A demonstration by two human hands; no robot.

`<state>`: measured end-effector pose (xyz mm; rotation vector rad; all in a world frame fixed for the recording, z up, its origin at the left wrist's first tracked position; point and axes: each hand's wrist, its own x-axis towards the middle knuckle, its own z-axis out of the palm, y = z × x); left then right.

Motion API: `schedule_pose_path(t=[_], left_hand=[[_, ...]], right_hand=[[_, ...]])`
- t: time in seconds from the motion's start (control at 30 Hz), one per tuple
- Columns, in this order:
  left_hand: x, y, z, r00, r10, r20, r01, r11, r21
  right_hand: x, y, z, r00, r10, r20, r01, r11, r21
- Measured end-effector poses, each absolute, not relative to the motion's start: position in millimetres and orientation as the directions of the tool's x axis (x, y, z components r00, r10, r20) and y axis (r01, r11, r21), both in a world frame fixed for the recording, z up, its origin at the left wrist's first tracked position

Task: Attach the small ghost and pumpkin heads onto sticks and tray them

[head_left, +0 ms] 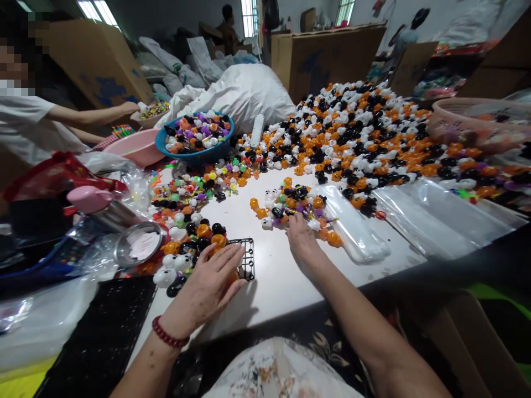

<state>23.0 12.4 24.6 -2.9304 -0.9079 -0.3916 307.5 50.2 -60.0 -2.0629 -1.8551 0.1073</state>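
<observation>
My left hand, with a dark red bead bracelet on its wrist, lies over a black grid tray on the white table. Its fingers reach forward and the thumb stands apart, with an orange piece partly visible beneath. My right hand touches the near edge of a small mixed pile of orange, black, white, green and purple pieces; its fingertips are bent into the pile, and what they hold is hidden. Larger orange, black and white pieces lie beside my left hand.
Clear plastic bags lie on the right. A blue basin and a large heap of toys stand behind. A metal bowl and pink-lidded flask are at left. A person reaches toward another bowl.
</observation>
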Motion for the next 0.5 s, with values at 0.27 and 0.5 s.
schedule_pose_path(t=[0.27, 0.5], left_hand=[[24.1, 9.6, 27.9, 0.736, 0.626, 0.257, 0.614, -0.778, 0.134], [26.6, 14.2, 26.2, 0.739, 0.618, 0.269, 0.598, -0.785, 0.161]], right_hand=[[300.0, 39.6, -53.1, 0.004, 0.942, 0.335, 0.942, 0.109, -0.317], [263.5, 43.8, -18.9, -0.183, 0.932, 0.313, 0.612, 0.357, -0.705]])
